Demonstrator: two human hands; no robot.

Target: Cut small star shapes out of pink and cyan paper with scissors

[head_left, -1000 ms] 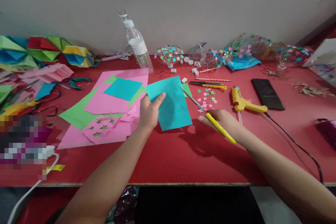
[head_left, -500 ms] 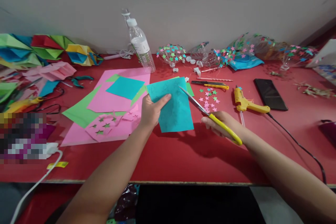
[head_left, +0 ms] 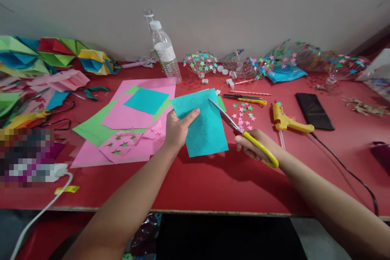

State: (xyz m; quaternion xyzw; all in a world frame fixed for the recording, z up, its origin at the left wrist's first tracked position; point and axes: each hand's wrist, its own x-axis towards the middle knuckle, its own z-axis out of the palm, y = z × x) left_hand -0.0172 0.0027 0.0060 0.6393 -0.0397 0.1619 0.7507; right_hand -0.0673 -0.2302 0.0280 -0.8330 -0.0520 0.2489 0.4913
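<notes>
My left hand (head_left: 180, 128) pinches a sheet of turquoise paper (head_left: 207, 134) by its left side, thumb on top, above the red table. Faint drawn outlines mark the paper. In my right hand (head_left: 251, 144) are yellow-handled scissors (head_left: 260, 148), their blades pointing up and left across the paper's right part, tip near its upper right. Some of my right fingers are hidden by the handles. Small pink, green and blue paper stars (head_left: 243, 115) lie just beyond the scissors.
Left of the paper lie pink sheets (head_left: 122, 85) and a turquoise piece (head_left: 146, 100). A water bottle (head_left: 166, 55) stands behind. To the right are a utility knife (head_left: 245, 99), a yellow glue gun (head_left: 289, 122) with its cord, and a phone (head_left: 315, 110). Star-covered plastic pieces (head_left: 201, 63) line the wall.
The paper's lower edge has tilted slightly down and to the right. Both hands keep their hold, and the scissors stay at nearly the same spot on the paper.
</notes>
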